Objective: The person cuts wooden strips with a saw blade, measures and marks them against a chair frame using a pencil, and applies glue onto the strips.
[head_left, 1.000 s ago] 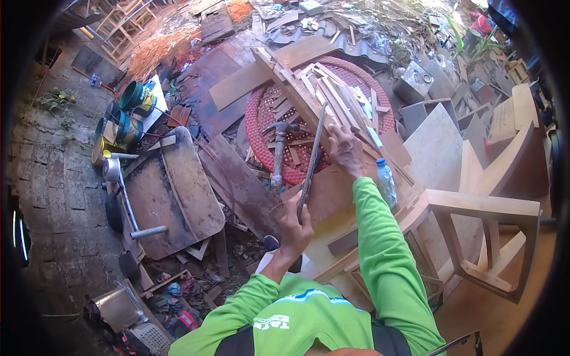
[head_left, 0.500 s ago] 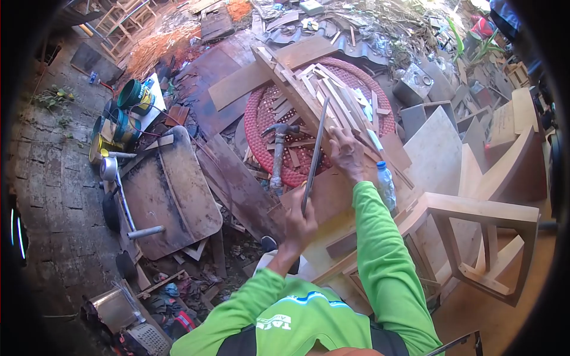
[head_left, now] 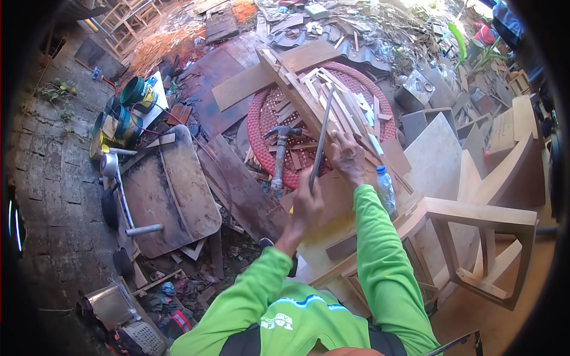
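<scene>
My left hand (head_left: 307, 204) is closed around the near end of a long, dark, narrow bar (head_left: 323, 133), which looks like a file or rasp. The bar points up and away and lies against the side of a long wooden board (head_left: 297, 95). My right hand (head_left: 348, 157) grips the near part of that board, just right of the bar. Behind the board, thin wood strips (head_left: 338, 104) are piled on a round red woven surface (head_left: 256, 127). A hammer (head_left: 280, 155) rests left of the board. A clear bottle with a blue cap (head_left: 385, 191) is beside my right wrist.
A wooden chair frame (head_left: 478, 213) stands at the right. Left are a worn brown panel (head_left: 172, 196), a metal tube frame (head_left: 142, 230) and dark green buckets (head_left: 139, 95). Scrap wood and sheets lie around. A metal box (head_left: 414, 89) sits at the back right.
My left hand has moved forward and to the right along with the bar, which reaches farther along the board. My right hand keeps its place on the board.
</scene>
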A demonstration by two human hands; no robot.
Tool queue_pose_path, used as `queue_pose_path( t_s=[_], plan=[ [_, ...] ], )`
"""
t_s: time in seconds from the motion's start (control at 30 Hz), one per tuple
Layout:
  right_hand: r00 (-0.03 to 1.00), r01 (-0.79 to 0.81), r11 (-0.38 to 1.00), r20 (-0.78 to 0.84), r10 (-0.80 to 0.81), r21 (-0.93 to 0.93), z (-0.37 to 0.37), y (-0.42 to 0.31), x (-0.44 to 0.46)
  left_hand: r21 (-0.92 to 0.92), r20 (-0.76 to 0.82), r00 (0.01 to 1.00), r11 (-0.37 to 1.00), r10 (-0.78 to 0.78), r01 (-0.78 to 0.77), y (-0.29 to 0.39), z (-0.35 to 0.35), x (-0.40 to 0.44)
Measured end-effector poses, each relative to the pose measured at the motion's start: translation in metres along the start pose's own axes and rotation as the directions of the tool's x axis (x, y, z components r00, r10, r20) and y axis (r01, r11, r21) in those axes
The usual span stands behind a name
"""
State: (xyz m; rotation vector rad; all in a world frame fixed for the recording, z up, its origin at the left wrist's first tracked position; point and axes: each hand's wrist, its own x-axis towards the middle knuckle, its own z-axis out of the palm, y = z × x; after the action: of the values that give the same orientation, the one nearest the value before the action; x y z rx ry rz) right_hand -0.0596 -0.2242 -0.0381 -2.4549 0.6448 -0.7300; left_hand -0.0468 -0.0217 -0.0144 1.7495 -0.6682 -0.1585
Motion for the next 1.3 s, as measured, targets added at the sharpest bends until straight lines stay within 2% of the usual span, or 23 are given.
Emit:
queue_pose_path(
  t_s=[0.1,0.17,0.2,0.27,0.33,0.43,0.53,0.7,0.77,0.83,0.9,0.93,1.03,1.1,1.17,1.2,1.3],
  plan=[
    [1.0,0.005,1.0,-0.004,-0.005,0.017,0.002,0.001,0.002,0.091,0.001,0.997,0.993,0.081,-0.08,0.006,-0.036,-0.049],
    [1.0,-0.011,1.0,0.021,0.01,0.029,0.001,0.0,-0.001,0.055,0.048,0.996,0.996,-0.071,0.068,0.008,-0.043,-0.06],
    [1.0,-0.008,1.0,0.02,0.007,0.025,0.001,0.0,0.002,0.106,0.04,0.999,0.994,-0.034,0.029,-0.002,-0.033,-0.046],
    [1.0,0.007,1.0,0.015,-0.008,0.02,0.002,0.0,0.0,-0.036,-0.049,0.996,0.997,0.069,-0.071,-0.005,0.002,0.02],
    [1.0,0.0,1.0,0.012,-0.001,0.013,0.005,-0.001,-0.001,-0.01,-0.011,1.0,1.0,0.013,-0.013,-0.008,0.027,0.075],
    [1.0,-0.016,1.0,0.007,0.016,0.012,0.002,-0.003,0.002,-0.023,-0.005,1.0,1.0,0.019,-0.019,-0.016,0.04,0.094],
    [0.999,-0.038,0.999,0.001,0.038,0.008,0.002,-0.004,0.001,-0.001,-0.059,0.994,0.996,0.094,-0.094,-0.017,0.038,0.077],
    [1.0,0.003,1.0,0.012,-0.003,-0.004,-0.001,-0.002,0.004,-0.023,0.027,1.0,1.0,0.014,-0.013,-0.021,-0.01,-0.017],
    [1.0,-0.011,1.0,0.016,0.011,0.013,-0.003,-0.004,0.005,0.11,-0.002,0.995,0.989,0.103,-0.103,-0.02,-0.021,-0.045],
    [1.0,-0.009,1.0,0.023,0.008,0.03,-0.002,-0.006,0.0,0.133,-0.045,0.993,0.986,0.108,-0.101,-0.008,-0.014,-0.029],
    [1.0,-0.006,1.0,0.007,0.006,0.005,0.0,-0.002,0.002,-0.002,-0.034,0.998,0.998,0.06,-0.06,-0.012,0.0,0.001],
    [1.0,0.004,1.0,0.011,-0.004,0.001,0.0,-0.001,0.002,-0.04,-0.025,0.996,0.995,0.086,-0.087,-0.018,0.008,0.016],
    [1.0,-0.007,1.0,0.016,0.007,0.001,-0.001,-0.004,0.002,-0.047,-0.06,0.989,0.99,0.133,-0.136,-0.028,0.025,0.039],
    [0.999,-0.011,1.0,-0.032,0.012,0.018,0.004,0.001,0.003,-0.043,-0.054,0.992,0.992,0.117,-0.119,-0.027,0.023,0.042],
    [0.996,-0.01,0.999,-0.089,0.013,0.032,0.007,0.007,0.003,-0.055,-0.012,0.999,0.998,0.035,-0.035,-0.019,0.017,0.043],
    [0.997,-0.047,0.999,-0.065,0.048,0.016,0.009,0.008,0.002,-0.052,-0.107,0.984,0.987,0.145,-0.151,-0.019,0.02,0.04],
    [0.991,-0.119,0.993,-0.068,0.119,0.015,0.011,-0.002,-0.003,0.023,-0.078,0.99,0.993,0.118,-0.117,0.022,-0.017,0.029]
  ],
)
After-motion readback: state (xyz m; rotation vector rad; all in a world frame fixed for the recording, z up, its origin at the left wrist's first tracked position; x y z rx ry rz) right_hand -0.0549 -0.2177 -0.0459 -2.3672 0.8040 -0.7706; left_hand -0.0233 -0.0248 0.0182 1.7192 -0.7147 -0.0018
